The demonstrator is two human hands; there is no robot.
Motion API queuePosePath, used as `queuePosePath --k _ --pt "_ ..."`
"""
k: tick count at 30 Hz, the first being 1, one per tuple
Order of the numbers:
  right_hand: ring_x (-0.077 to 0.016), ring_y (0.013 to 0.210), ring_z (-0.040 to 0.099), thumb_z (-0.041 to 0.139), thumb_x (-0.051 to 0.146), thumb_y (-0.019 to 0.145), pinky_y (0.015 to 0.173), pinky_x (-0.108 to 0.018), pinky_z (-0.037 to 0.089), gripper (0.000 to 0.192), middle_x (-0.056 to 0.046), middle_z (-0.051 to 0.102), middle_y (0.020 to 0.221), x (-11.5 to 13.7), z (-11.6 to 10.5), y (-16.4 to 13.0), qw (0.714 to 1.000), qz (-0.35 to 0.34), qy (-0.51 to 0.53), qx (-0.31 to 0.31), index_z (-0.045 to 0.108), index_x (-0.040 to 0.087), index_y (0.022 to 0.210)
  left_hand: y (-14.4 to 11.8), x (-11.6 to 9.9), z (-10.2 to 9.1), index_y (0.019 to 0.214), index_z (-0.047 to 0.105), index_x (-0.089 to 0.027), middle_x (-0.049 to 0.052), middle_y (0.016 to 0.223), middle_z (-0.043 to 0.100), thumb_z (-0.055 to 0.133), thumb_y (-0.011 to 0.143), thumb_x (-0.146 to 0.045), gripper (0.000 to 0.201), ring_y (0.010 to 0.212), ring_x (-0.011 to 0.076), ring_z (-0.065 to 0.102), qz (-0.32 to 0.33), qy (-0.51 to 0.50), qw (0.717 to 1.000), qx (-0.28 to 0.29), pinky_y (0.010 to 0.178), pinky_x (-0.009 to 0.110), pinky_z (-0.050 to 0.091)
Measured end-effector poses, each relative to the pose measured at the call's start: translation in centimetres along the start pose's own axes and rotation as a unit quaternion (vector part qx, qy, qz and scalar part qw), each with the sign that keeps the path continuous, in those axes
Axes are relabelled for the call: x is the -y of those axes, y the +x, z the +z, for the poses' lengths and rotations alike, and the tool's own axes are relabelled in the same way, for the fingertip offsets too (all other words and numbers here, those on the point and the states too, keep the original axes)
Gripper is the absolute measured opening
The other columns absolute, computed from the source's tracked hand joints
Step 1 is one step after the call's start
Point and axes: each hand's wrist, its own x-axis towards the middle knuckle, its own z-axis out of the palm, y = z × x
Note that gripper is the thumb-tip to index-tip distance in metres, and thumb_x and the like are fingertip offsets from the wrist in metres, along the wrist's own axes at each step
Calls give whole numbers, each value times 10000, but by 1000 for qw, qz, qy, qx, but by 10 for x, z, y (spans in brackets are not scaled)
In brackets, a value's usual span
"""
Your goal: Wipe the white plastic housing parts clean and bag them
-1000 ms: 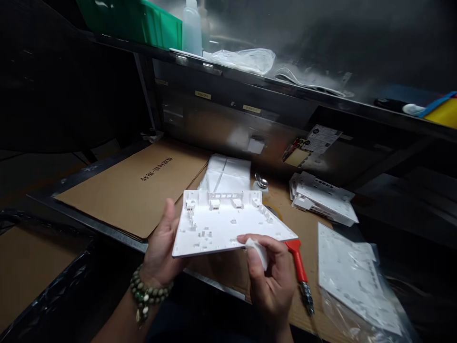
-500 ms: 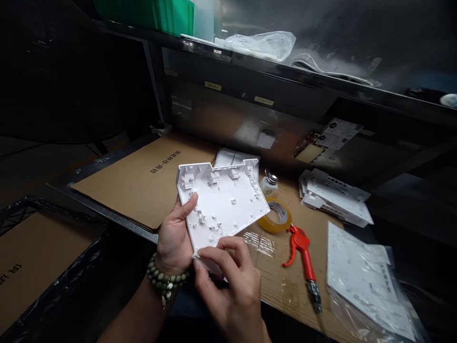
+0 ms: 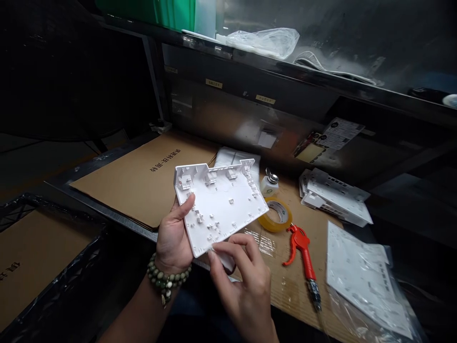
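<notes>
A white plastic housing (image 3: 219, 207) with small clips and posts on its inner side is tilted up in front of me. My left hand (image 3: 174, 238) grips its left edge, thumb over the inner face and the other fingers hidden behind. My right hand (image 3: 243, 271) is at the near edge, thumb and forefinger pinched at the rim. Something small and whitish shows at those fingertips, too small to name. A beaded bracelet (image 3: 167, 278) circles my left wrist.
Right of the housing lie a tape roll (image 3: 275, 214), a white pump bottle (image 3: 270, 183) and a red air blow gun (image 3: 302, 252). Further right are stacked white housings (image 3: 335, 193) and a bagged white panel (image 3: 364, 276). Flat cardboard (image 3: 143, 176) covers the left; a shelf (image 3: 257, 64) crosses behind.
My right hand's pinched fingertips have slid right along the housing's near edge, away from its near left corner. The housing has shifted slightly left, still in my left hand.
</notes>
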Motion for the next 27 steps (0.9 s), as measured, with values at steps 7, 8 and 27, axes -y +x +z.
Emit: queuePosePath --k 7,8,27 --pt "-132 796 691 683 126 932 679 -215 582 162 -53 621 976 -3 9 -5 1000 -13 -4 16 727 201 1067 1 0 -2 1646 264 -277 119 1498 617 468 1023 -165 665 1384 378 560 -1 -7 1000 11 1227 624 364" --pt "-131 802 692 679 133 937 687 -216 582 157 -53 625 983 -8 4 -4 1000 -5 -18 17 731 204 1067 3 -2 -5 1648 254 -270 124 1503 611 465 1022 -157 671 1396 377 545 -5 -11 1000 13 1233 627 348" --pt "-168 938 651 659 278 989 762 -267 567 114 -54 610 1051 -72 -69 6 983 94 -103 -117 752 259 1052 32 -45 -86 1653 158 -367 25 1598 428 125 1075 -540 605 1538 288 220 -285 -250 829 412 1269 595 139"
